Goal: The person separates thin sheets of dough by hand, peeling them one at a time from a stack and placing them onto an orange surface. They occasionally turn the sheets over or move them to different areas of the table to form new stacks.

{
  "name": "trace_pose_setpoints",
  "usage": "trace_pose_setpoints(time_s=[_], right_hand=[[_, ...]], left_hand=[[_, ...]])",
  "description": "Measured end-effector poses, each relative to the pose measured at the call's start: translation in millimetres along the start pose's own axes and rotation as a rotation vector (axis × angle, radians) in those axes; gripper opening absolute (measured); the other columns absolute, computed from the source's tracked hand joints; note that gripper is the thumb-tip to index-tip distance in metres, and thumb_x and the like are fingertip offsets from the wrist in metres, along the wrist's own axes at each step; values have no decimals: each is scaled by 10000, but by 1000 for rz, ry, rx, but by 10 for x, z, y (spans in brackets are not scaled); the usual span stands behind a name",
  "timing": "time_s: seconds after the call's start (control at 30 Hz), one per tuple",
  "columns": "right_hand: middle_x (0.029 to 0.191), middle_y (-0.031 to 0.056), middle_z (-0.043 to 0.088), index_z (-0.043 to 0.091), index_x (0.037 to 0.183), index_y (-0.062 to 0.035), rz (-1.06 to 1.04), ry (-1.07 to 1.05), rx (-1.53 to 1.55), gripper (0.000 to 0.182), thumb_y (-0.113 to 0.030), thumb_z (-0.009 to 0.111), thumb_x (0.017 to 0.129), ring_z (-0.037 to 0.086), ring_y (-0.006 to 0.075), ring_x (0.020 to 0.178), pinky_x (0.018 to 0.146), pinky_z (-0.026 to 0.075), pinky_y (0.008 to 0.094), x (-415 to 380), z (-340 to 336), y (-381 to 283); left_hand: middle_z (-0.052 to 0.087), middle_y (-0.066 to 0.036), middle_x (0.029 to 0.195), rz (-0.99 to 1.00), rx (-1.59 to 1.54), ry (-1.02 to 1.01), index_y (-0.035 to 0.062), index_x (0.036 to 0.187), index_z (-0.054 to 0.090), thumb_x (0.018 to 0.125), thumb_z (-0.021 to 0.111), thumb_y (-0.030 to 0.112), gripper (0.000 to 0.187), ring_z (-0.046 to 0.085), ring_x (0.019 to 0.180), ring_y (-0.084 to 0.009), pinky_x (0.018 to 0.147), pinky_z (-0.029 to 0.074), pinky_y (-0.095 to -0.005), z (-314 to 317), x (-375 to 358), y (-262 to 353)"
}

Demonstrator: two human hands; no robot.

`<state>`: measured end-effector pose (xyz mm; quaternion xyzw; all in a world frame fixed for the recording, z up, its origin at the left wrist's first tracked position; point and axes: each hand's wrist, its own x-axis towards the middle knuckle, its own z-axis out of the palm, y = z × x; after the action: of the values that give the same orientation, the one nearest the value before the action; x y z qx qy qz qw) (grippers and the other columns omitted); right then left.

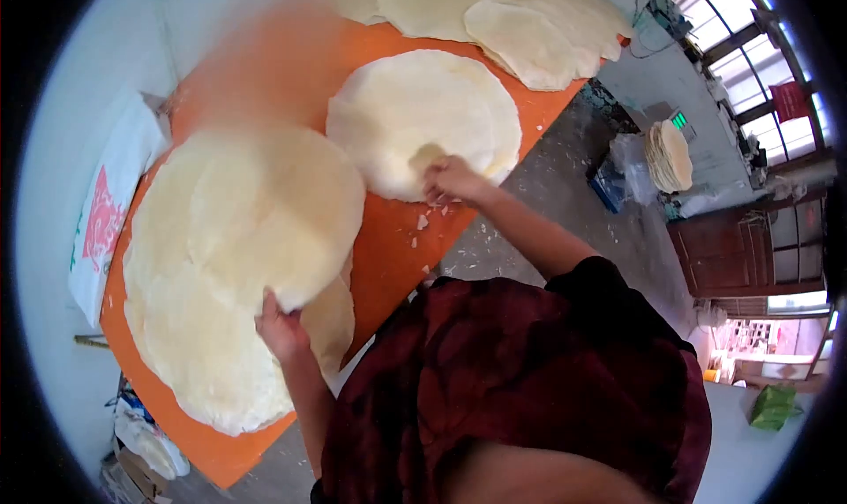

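Note:
My left hand [282, 328] pinches the near edge of a large round pale sheet [273, 213], which lies over other sheets [203, 345] on the left part of the orange table. My right hand [450, 180] is at the near edge of another round sheet stack [423, 116], its fingers curled around a small bit I cannot make out clearly. Small flakes [422, 222] lie on the orange surface just below my right hand.
More pale sheets [520, 37] cover the table's far end. A white bag with red print [110, 209] leans at the left wall. Across the floor [565, 186], a stack of round sheets [669, 156] stands beside a green-lit display [679, 120].

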<state>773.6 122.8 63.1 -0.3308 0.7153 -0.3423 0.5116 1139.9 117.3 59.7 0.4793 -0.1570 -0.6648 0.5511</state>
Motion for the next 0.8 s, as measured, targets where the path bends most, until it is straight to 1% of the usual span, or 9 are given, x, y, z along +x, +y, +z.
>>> trace_pose_setpoints(time_s=[0.07, 0.1, 0.17, 0.2, 0.27, 0.47, 0.67, 0.77, 0.8], right_hand=[[624, 85, 584, 580, 733, -3, -76, 251, 36, 140, -126, 514, 748, 571, 161, 511, 417, 442, 277, 156, -437, 33], [596, 86, 574, 583, 709, -8, -160, 364, -109, 122, -99, 504, 725, 554, 158, 479, 418, 436, 276, 312, -676, 107], [640, 121, 599, 593, 693, -23, -242, 560, -298, 126, -95, 490, 691, 591, 223, 581, 548, 466, 338, 619, -1061, 191], [736, 139, 616, 598, 757, -37, -266, 641, -449, 142, -141, 511, 715, 596, 269, 700, 637, 466, 360, 696, -1188, 107], [813, 137, 616, 565, 885, -53, -176, 733, -561, 205, -196, 524, 743, 588, 286, 778, 683, 462, 366, 862, -1338, -35], [836, 162, 595, 505, 982, -56, -162, 763, -759, 296, -258, 519, 766, 573, 290, 837, 711, 447, 382, 1585, -1525, 62], [740, 146, 581, 552, 820, -26, -244, 503, -527, 275, -289, 564, 741, 569, 282, 738, 647, 436, 355, 1708, -1728, -21], [799, 163, 600, 582, 903, -53, -246, 555, -461, 267, -269, 545, 750, 581, 289, 777, 688, 447, 385, 1495, -1814, -279], [731, 147, 578, 571, 849, -36, -319, 598, -378, 246, -261, 554, 750, 553, 266, 691, 629, 431, 370, 1488, -1847, -219]], left_hand=[[546, -129, 1005, -84, 13, 122, -24, 1037, 471, 819, 546, 147, 287, 549, 901, -257, 713, 491, -414, -234, -36, -57], [543, -130, 1010, -67, 17, 158, -24, 1044, 467, 823, 538, 139, 284, 549, 903, -256, 714, 491, -410, -266, -76, -100], [538, -131, 1019, -24, 24, 233, -25, 1059, 461, 830, 521, 123, 280, 550, 906, -256, 717, 492, -403, -243, -119, -183], [538, -131, 1019, -15, 45, 248, -20, 1063, 460, 830, 519, 119, 277, 550, 905, -254, 720, 492, -397, -242, -107, -235], [538, -131, 1018, 8, 93, 282, -11, 1070, 460, 831, 514, 111, 274, 551, 905, -251, 726, 493, -385, -228, -41, -310], [542, -127, 1009, 100, 136, 191, 1, 1074, 462, 823, 522, 111, 280, 556, 881, -240, 709, 498, -363, -204, -58, -404], [563, -119, 953, 133, 234, 430, 7, 1004, 483, 786, 571, 127, 264, 576, 807, -242, 640, 514, -354, -176, -19, -468], [568, -114, 937, 139, 236, 459, 13, 989, 488, 781, 574, 123, 251, 582, 788, -239, 628, 517, -348, -144, -1, -469], [570, -113, 931, 136, 239, 463, 14, 988, 489, 781, 573, 121, 248, 584, 783, -237, 626, 518, -345, -145, -4, -462]])
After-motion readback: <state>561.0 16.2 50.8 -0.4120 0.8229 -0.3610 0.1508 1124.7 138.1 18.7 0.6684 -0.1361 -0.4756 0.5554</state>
